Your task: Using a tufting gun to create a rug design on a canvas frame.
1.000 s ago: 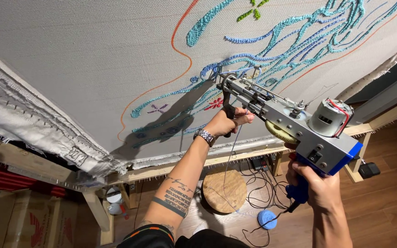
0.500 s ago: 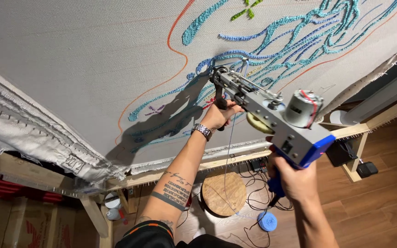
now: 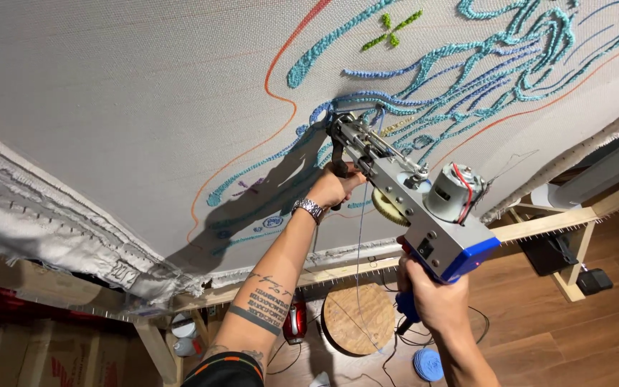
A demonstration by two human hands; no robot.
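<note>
Overhead, the pale backing cloth (image 3: 145, 93) filled most of your view, stretched on a wooden frame (image 3: 367, 266) whose lower rail ran from about eight o'clock up toward three o'clock. Teal and blue tufted lines (image 3: 467, 86) spread across the cloth toward one o'clock, with a thin orange drawn outline (image 3: 281, 107) curving down from twelve o'clock and a small green tufted cross (image 3: 390, 32) near the top edge.

You held the tufting gun (image 3: 410, 193) at the centre of the view, its needle end pressed against the cloth among the blue lines and its grey body with a round motor and blue rear casing angled back toward four o'clock. Your left hand (image 3: 334, 188), a metal watch (image 3: 309, 209) on its wrist, was closed around the black front handle just below the needle end. Your right hand (image 3: 435, 297) was wrapped tight around the blue rear grip at five o'clock.

Below the frame, on the wooden floor (image 3: 574, 337), a round wooden stool (image 3: 358, 319) stood at six o'clock, and a ball of blue yarn (image 3: 428, 364) lay just beside it. A thin strand of yarn (image 3: 358, 251) hung from the gun toward the floor.
</note>
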